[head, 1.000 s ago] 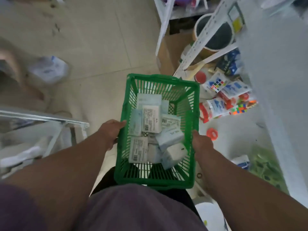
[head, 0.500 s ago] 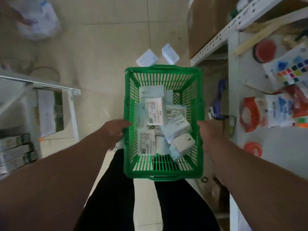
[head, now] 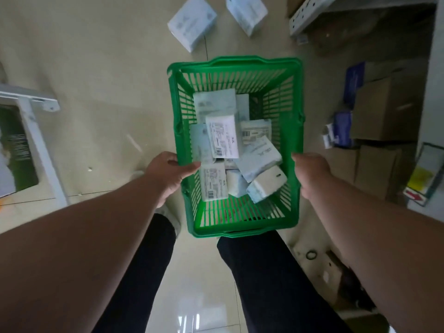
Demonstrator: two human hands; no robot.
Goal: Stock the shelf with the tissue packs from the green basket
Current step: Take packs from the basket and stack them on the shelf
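- The green basket (head: 236,68) is held up in the air, over the floor (head: 96,80) and in front of the person's legs (head: 144,272).
- The left hand (head: 168,174) holds the left rim, with its thumb hooked over the edge and into the basket.
- The right hand (head: 312,174) is curled at the right rim. I think it holds the rim too, but its fingers are hidden, so that is a guess.
- Both hands are busy with the basket. No hand is free to pick up a pack right now.
- The tissue packs (head: 223,138) lie in a loose pile inside the basket, right between the two hands. Some lie flat and some are tipped.
- The basket's long side points away from the person, so the pile runs from near the body to far out.
- The nearest packs sit just past the left thumb, so the left hand looks closest to them.
- The shelf (head: 302,18) is off to the right and up, with only a corner in view. The right hand is on that side.
- Two more white packs (head: 192,22) lie on the floor past the basket.
- Brown boxes (head: 384,111) sit low on the right.
- I think the basket has to be set down, or held with one hand, before a pack can go on the shelf.
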